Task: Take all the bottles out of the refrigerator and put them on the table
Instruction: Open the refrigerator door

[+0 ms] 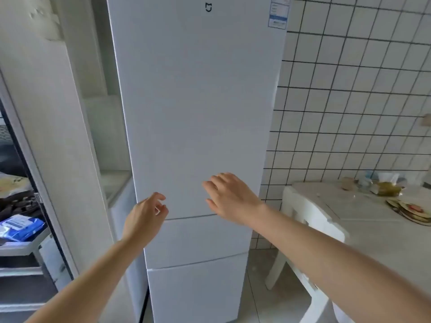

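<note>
A tall white refrigerator (198, 101) stands straight ahead with all its doors closed, so no bottles show. My left hand (145, 216) hovers at the lower left corner of the top door, fingers loosely curled and holding nothing. My right hand (229, 197) is spread with relaxed fingers in front of the lower part of the same door; whether it touches the door I cannot tell. The white table (363, 227) stands to the right of the refrigerator.
A white plastic chair (310, 217) is wedged between refrigerator and table. Stacked plates (410, 210) and a jar (388, 188) sit at the table's far side by the tiled wall (349, 89). At the left is a shelf with a blue packet (19, 227).
</note>
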Demonstrator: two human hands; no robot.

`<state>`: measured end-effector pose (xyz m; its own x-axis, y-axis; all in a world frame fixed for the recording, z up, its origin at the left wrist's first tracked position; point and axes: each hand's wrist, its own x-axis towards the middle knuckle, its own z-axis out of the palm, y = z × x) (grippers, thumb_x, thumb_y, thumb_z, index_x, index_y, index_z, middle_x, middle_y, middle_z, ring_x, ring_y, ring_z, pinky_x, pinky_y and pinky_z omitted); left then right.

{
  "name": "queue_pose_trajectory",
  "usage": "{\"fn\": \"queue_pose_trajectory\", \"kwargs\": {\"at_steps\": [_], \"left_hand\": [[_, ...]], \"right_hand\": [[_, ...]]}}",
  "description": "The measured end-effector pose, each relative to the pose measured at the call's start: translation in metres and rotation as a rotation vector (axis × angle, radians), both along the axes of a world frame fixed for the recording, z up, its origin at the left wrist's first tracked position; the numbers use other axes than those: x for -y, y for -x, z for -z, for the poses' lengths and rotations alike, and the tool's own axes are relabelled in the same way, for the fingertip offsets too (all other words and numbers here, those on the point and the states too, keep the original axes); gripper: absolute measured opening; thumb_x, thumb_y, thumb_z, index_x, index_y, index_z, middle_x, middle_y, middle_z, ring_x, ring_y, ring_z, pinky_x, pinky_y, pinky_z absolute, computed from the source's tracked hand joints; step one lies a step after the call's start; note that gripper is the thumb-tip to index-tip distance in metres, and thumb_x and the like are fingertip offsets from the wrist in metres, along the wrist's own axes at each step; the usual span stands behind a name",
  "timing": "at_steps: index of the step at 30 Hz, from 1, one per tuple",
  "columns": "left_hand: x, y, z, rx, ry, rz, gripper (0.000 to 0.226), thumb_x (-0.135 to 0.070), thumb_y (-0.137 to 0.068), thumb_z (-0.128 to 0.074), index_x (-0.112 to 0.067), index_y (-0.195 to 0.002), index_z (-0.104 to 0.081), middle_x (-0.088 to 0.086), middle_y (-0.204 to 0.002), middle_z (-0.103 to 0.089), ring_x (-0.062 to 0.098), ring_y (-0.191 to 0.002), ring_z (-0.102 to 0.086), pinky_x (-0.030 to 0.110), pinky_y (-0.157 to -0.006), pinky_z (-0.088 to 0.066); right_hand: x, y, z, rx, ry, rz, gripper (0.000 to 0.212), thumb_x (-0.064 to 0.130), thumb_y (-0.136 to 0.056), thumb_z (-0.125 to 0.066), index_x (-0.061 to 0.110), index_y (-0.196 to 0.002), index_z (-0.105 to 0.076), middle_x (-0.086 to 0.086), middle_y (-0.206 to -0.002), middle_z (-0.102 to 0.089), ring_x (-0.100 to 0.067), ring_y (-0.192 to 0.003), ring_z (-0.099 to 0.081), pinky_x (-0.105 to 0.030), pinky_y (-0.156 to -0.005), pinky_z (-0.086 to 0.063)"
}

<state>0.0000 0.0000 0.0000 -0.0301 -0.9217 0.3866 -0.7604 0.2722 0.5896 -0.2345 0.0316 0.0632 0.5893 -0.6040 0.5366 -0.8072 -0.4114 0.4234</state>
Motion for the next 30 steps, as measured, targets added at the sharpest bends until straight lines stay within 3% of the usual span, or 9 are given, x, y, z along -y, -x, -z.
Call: {"fn": "queue_pose_trajectory", "kwargs": {"at_steps": [4, 8, 12, 15, 18, 21, 24, 28, 30], "left_hand": [[0.044, -0.011, 0.002, -0.024, 0.021, -0.074, 0.019, -0.023, -0.091, -0.057, -0.023, -0.109, -0.061, -0.008, -0.087, -0.065, 0.018, -0.084, -0.060, 0.030, -0.069, -0.043], [0.097, -0.029, 0.004, -0.139, 0.046, -0.120, 0.022, -0.018, -0.088, -0.062, -0.019, -0.109, -0.062, -0.003, -0.092, -0.064, 0.019, -0.078, -0.061, 0.032, -0.070, -0.047], [0.148, -0.046, -0.014, -0.224, 0.101, -0.208, 0.044, -0.023, -0.085, -0.068, -0.019, -0.125, -0.050, -0.002, -0.115, -0.053, 0.022, -0.088, -0.058, 0.036, -0.075, -0.046], [0.182, -0.060, -0.029, -0.257, 0.059, -0.279, 0.065, -0.033, -0.081, -0.072, -0.019, -0.134, -0.039, -0.001, -0.127, -0.045, 0.022, -0.103, -0.055, 0.041, -0.088, -0.046], [0.210, -0.074, -0.033, -0.341, 0.007, -0.168, 0.068, -0.038, -0.076, -0.078, -0.021, -0.132, -0.042, -0.004, -0.120, -0.050, 0.018, -0.107, -0.054, 0.035, -0.087, -0.044], [0.228, -0.083, -0.031, -0.445, -0.026, -0.075, 0.054, -0.029, -0.078, -0.080, -0.022, -0.122, -0.051, -0.004, -0.112, -0.060, 0.018, -0.099, -0.062, 0.027, -0.076, -0.045], [0.240, -0.091, -0.036, -0.429, -0.031, -0.036, 0.038, -0.028, -0.078, -0.079, -0.019, -0.108, -0.058, -0.005, -0.102, -0.066, 0.016, -0.091, -0.065, 0.023, -0.069, -0.046], [0.253, -0.099, -0.033, -0.390, -0.112, 0.094, 0.057, -0.061, -0.056, -0.075, -0.022, -0.097, -0.063, -0.006, -0.089, -0.074, 0.017, -0.083, -0.070, 0.034, -0.073, -0.055], [0.258, -0.105, -0.031, -0.365, -0.102, 0.101, 0.064, -0.068, -0.048, -0.068, -0.022, -0.093, -0.062, -0.004, -0.086, -0.073, 0.020, -0.082, -0.068, 0.039, -0.075, -0.054]], "right_hand": [[0.060, -0.021, -0.005, -0.002, 0.011, -0.026, 0.024, 0.026, -0.081, -0.062, 0.005, -0.091, -0.062, -0.011, -0.086, -0.064, -0.031, -0.078, -0.060, -0.038, -0.074, -0.052], [0.121, -0.044, -0.015, -0.026, 0.033, -0.099, 0.029, 0.027, -0.084, -0.060, 0.003, -0.099, -0.062, -0.014, -0.098, -0.064, -0.035, -0.093, -0.060, -0.043, -0.085, -0.050], [0.184, -0.069, -0.041, -0.028, 0.133, -0.214, 0.037, 0.028, -0.076, -0.068, 0.002, -0.103, -0.065, -0.014, -0.102, -0.065, -0.034, -0.104, -0.060, -0.040, -0.090, -0.049], [0.224, -0.091, -0.059, -0.035, 0.192, -0.293, 0.041, 0.023, -0.074, -0.069, 0.000, -0.108, -0.065, -0.015, -0.108, -0.065, -0.035, -0.111, -0.059, -0.041, -0.095, -0.046], [0.257, -0.119, -0.068, -0.064, 0.215, -0.379, 0.044, 0.017, -0.077, -0.066, -0.001, -0.116, -0.062, -0.017, -0.120, -0.063, -0.036, -0.121, -0.053, -0.047, -0.104, -0.040], [0.279, -0.147, -0.076, -0.146, 0.239, -0.363, 0.047, 0.020, -0.079, -0.064, 0.002, -0.122, -0.060, -0.015, -0.126, -0.060, -0.035, -0.130, -0.047, -0.051, -0.110, -0.031], [0.291, -0.169, -0.085, -0.218, 0.261, -0.328, 0.038, 0.023, -0.082, -0.059, 0.008, -0.117, -0.064, -0.011, -0.130, -0.057, -0.036, -0.135, -0.039, -0.055, -0.114, -0.016], [0.295, -0.184, -0.084, -0.380, 0.281, -0.154, 0.032, 0.035, -0.087, -0.053, 0.022, -0.112, -0.067, -0.001, -0.132, -0.057, -0.033, -0.142, -0.030, -0.060, -0.115, -0.007], [0.295, -0.193, -0.081, -0.418, 0.278, -0.106, 0.029, 0.026, -0.087, -0.046, 0.020, -0.100, -0.071, -0.002, -0.122, -0.063, -0.034, -0.139, -0.035, -0.062, -0.115, -0.009]]}}
